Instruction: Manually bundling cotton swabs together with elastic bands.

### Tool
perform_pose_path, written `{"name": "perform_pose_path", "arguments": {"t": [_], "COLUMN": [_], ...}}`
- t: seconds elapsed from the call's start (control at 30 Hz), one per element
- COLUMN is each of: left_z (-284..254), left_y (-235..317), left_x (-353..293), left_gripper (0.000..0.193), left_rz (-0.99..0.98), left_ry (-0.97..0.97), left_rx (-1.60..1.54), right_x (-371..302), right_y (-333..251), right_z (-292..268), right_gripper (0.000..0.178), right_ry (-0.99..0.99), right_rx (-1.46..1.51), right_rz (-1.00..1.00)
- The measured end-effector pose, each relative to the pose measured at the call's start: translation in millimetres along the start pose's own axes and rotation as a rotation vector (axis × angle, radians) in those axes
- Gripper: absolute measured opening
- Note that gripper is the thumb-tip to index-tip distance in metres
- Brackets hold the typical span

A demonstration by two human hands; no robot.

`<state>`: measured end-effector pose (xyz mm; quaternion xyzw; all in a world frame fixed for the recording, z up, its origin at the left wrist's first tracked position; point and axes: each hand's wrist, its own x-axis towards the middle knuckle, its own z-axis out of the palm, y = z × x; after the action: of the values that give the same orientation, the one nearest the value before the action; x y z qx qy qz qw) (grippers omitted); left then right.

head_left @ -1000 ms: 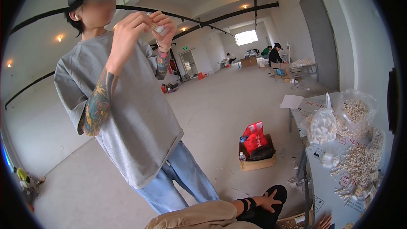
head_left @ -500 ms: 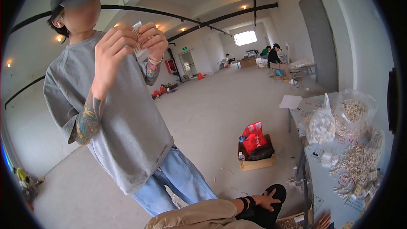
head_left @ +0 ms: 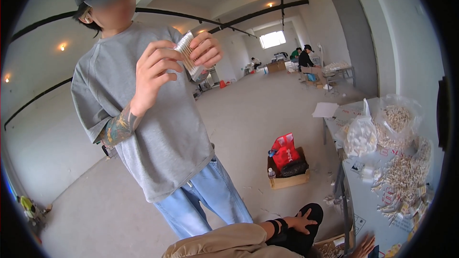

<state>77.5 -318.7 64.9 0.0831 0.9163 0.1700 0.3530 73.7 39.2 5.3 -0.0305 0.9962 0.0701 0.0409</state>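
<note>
My left hand (head_left: 303, 222), with a black band at the wrist, rests with spread fingers on a black shoe (head_left: 313, 211) beside my khaki trouser leg (head_left: 215, 241). Low at the near edge of the table (head_left: 351, 184), my right hand (head_left: 366, 247) shows only in part; its fingers look stretched out, with nothing visible in them. A small dark object (head_left: 374, 252) lies beside it. In front of me stands a person in a grey T-shirt (head_left: 153, 114), holding a clear packet of cotton swabs (head_left: 189, 57) in both hands.
Loose cotton swabs (head_left: 404, 177) are heaped on the table at right, near filled clear plastic bags (head_left: 361, 136). A cardboard box (head_left: 289, 181) holding a red bag (head_left: 285, 150) stands on the floor. Other people sit at the far end, one in black (head_left: 305, 59).
The standing person has shifted right in view and lowered the swab packet, turning its flat side more toward me. My hands have stayed in place.
</note>
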Motion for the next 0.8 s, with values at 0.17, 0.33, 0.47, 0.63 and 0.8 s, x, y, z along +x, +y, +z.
{"name": "perform_pose_path", "arguments": {"t": [0.17, 0.33, 0.47, 0.63, 0.8], "left_z": [8, 6, 7, 0, 11], "left_y": [2, 7, 11, 23, 8], "left_x": [-3, -10, -18, -24, -8], "left_gripper": [0.077, 0.076, 0.077, 0.078, 0.076], "left_rz": [0.017, 0.008, -0.026, -0.058, -0.025], "left_ry": [-0.001, 0.003, 0.009, -0.003, 0.054], "left_rx": [0.013, 0.001, 0.015, -0.001, 0.049], "right_x": [-7, -10, -18, -13, 22], "right_y": [2, 4, 7, 11, 11], "right_z": [16, 13, 3, 22, 80], "right_gripper": [0.103, 0.097, 0.091, 0.09, 0.094], "right_ry": [0.111, 0.14, 0.167, 0.227, 0.485], "right_rx": [-0.254, -0.158, -0.025, -0.219, 0.281], "right_rz": [0.053, 0.03, 0.006, 0.022, 0.102]}}
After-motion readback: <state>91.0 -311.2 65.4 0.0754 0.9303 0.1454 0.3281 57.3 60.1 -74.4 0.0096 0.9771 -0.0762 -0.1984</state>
